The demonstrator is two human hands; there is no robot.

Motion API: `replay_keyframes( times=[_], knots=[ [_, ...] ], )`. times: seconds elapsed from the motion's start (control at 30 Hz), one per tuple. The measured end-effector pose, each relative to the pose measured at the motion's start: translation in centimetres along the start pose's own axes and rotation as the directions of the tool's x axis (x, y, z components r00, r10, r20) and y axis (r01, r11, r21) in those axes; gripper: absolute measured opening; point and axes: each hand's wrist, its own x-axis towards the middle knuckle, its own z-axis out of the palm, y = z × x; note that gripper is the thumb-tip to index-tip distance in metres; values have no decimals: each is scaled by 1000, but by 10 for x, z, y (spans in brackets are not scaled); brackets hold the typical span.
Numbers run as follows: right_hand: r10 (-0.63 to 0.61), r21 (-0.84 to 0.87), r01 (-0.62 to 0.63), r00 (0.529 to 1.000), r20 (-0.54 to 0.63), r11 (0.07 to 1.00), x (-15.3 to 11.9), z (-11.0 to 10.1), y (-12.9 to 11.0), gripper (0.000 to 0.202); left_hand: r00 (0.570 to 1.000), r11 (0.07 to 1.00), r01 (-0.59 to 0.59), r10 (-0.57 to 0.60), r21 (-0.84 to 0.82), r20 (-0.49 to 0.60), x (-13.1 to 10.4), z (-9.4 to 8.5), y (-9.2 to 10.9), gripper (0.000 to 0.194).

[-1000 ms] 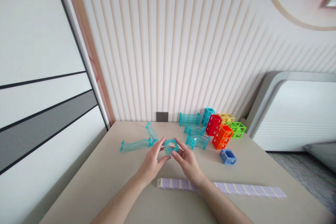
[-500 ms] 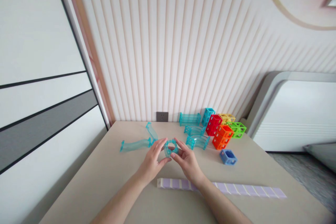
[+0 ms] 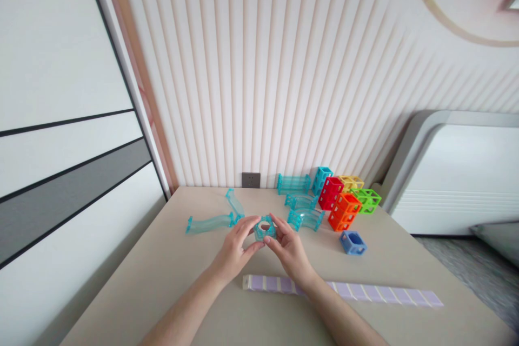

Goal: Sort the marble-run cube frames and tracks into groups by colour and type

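Observation:
A clear teal plastic block with a round hole (image 3: 258, 235) is held up between my two hands above the table. My left hand (image 3: 239, 243) grips its left side, fingers on top and thumb low. On the right side my right hand (image 3: 287, 243) pinches it, thumb at the front and fingers behind. Left of the hands lie teal track pieces, one long and wavy (image 3: 211, 224), one shorter (image 3: 235, 204). To the right are a curved teal track piece (image 3: 310, 219), a second curved one (image 3: 302, 201) and a straight teal one (image 3: 294, 184).
Open-sided cube blocks stand at the right: orange (image 3: 344, 212), red (image 3: 330, 193), blue-teal (image 3: 321, 179), yellow (image 3: 352, 180), green (image 3: 368, 201) and blue (image 3: 352, 243). A long row of lilac tiles (image 3: 377, 293) lies across the table front, beneath my right forearm. The ribbed wall (image 3: 227, 92) bounds the back.
The teal block has tilted slightly between my fingers, its hole showing at a different angle. Both hands stay in nearly the same place; everything on the table is unmoved.

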Motion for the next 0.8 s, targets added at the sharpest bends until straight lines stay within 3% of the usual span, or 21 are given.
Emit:
replay_keyframes(
  times=[0.37,0.5,0.63,0.8],
  knots=[
    [20,76,-21,1000,24,997,0,2,-8,58,981,959,195,-195,-207,19,-1,1,-6,49],
    [-18,32,19,1000,-17,999,1,0,-10,53,992,983,122,-118,-141,33,-3,0,-7,52],
    [-43,-5,43,998,-41,999,3,-1,-9,53,999,999,26,-25,-35,20,-2,1,-7,41],
    [-62,-43,59,997,-48,997,3,-1,-7,50,1000,1000,15,-14,11,-26,1,3,-7,38]
  ],
)
